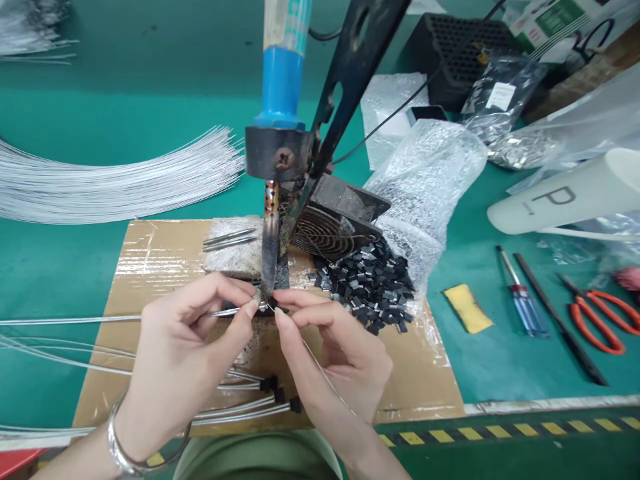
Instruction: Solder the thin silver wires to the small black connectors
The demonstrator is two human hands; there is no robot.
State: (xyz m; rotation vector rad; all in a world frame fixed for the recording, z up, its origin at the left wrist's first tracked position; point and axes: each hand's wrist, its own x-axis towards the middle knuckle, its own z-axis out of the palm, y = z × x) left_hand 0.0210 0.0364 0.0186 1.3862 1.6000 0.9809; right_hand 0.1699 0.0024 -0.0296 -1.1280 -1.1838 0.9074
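A blue-handled soldering iron (283, 83) hangs tip down in a black bracket (345, 73). Just left of its tip, my left hand (185, 353) pinches a pair of white wires (75, 321) that run in from the left. Between the thumb and fingers of my right hand (340, 353) is a thin solder wire (325, 377), its end close to the iron's tip. Fingertips hide most of the joint under the tip. Finished-looking white wires with black connectors (269, 385) lie below my hands on the cardboard (415, 387).
A pile of small black connectors (373, 283) lies right of the iron beside a black fan (330, 227). A bundle of white wires (120, 190) spreads at left. Yellow sponge (467, 308), screwdriver (523, 293) and orange-handled pliers (595, 320) lie at right.
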